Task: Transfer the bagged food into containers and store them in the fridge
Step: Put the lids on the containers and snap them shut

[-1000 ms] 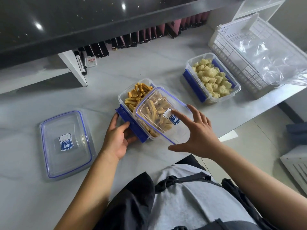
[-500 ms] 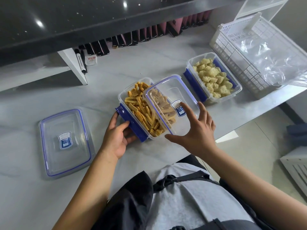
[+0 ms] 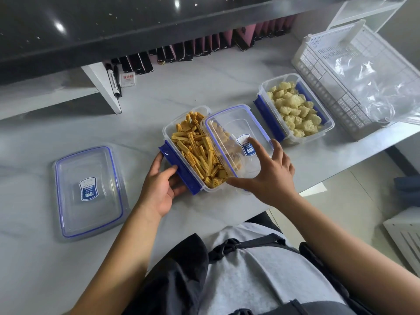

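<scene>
A clear container [image 3: 168, 130] with blue clasps sits at the middle of the counter, filled with yellow-orange food sticks [image 3: 195, 148]. My left hand [image 3: 161, 185] grips its near-left side at the blue clasp [image 3: 179, 169]. My right hand [image 3: 268, 173] holds a clear blue-rimmed lid [image 3: 229, 123] tilted over the container's right half, thumb at the lid's near edge and fingers spread on top. A second open container [image 3: 327, 130] of pale food chunks [image 3: 293, 110] stands to the right. Another lid [image 3: 88, 192] lies flat on the left.
A white plastic basket [image 3: 318, 64] holding crumpled clear bags [image 3: 375, 87] stands at the far right. A dark shelf overhangs the back, with a white support [image 3: 102, 87], pens and dark packets under it. The counter's edge runs close to my body on the right.
My right hand has carried the lid to the right and away, so more of the yellow sticks are uncovered. My left hand has stayed on the container.
</scene>
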A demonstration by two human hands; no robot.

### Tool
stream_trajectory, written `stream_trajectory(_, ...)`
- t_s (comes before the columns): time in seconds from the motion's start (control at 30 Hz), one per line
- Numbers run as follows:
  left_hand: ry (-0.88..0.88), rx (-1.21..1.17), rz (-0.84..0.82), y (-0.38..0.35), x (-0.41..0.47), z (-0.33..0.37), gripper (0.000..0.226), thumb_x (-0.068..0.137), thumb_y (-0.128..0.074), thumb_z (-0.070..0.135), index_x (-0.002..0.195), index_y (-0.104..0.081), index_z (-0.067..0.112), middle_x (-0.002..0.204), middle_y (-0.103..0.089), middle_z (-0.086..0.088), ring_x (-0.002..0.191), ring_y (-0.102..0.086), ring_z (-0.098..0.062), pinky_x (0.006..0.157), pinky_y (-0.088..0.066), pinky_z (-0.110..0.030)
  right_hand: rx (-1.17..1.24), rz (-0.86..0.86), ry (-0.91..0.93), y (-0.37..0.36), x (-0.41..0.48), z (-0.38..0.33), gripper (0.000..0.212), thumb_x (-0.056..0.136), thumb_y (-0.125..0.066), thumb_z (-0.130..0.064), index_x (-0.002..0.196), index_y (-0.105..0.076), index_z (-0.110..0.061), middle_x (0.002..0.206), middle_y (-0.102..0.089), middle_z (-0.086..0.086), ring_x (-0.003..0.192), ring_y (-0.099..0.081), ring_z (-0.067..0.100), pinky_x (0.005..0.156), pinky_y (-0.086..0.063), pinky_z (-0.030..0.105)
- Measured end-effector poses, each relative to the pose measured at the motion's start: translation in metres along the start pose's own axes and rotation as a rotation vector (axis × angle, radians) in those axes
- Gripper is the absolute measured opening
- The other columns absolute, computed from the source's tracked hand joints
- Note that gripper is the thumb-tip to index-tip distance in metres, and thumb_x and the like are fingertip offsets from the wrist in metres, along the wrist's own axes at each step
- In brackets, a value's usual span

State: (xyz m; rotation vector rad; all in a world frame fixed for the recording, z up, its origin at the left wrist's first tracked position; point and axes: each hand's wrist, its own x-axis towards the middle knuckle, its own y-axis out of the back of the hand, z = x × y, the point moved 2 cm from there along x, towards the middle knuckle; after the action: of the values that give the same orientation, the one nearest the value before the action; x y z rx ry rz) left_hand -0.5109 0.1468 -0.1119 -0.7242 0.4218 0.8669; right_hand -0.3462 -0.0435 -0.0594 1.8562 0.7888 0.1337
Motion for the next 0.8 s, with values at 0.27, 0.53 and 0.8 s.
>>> stream_trajectory(0.27,0.002,0.003,0.015,-0.001,-0.002,0.001,0.056,0.1,-0.05,0.005,0.143,-0.045,0.041,0.121,-0.071,-0.008,0.097,-0.074,-0.028,0.068,-0.06,-0.045,-0.017,-0.116,-0.031,0.007,0.018,-0.006,0.115,0.048,-0.063,-0.09,0.146,-0.013,-0.058,0.164,-0.001,0.006,0.148,-0.008,0.04,0.115,-0.017,0.058)
stream_trajectory(0.53,-0.003,-0.009,0.001,-0.001,-0.006,0.002,0.057,0.099,-0.052,0.006,0.143,-0.045,0.042,0.122,-0.07,-0.009,0.1,-0.073,-0.029,0.068,-0.06,-0.045,0.038,-0.014,0.027,0.016,0.01,-0.015,0.11,0.053,-0.07,-0.084,0.146,-0.019,-0.056,0.164,-0.006,0.006,0.148,-0.011,0.037,0.115,-0.018,0.056)
stream_trajectory(0.8,-0.039,0.021,-0.002,-0.004,-0.013,0.003,0.057,0.099,-0.052,0.008,0.142,-0.044,0.045,0.111,-0.075,-0.01,0.088,-0.074,-0.025,0.074,-0.061,-0.046,-0.087,-0.061,0.101,-0.012,0.015,-0.065,0.109,0.054,-0.067,-0.083,0.147,-0.016,-0.055,0.163,-0.007,0.008,0.145,-0.015,0.039,0.114,-0.02,0.055)
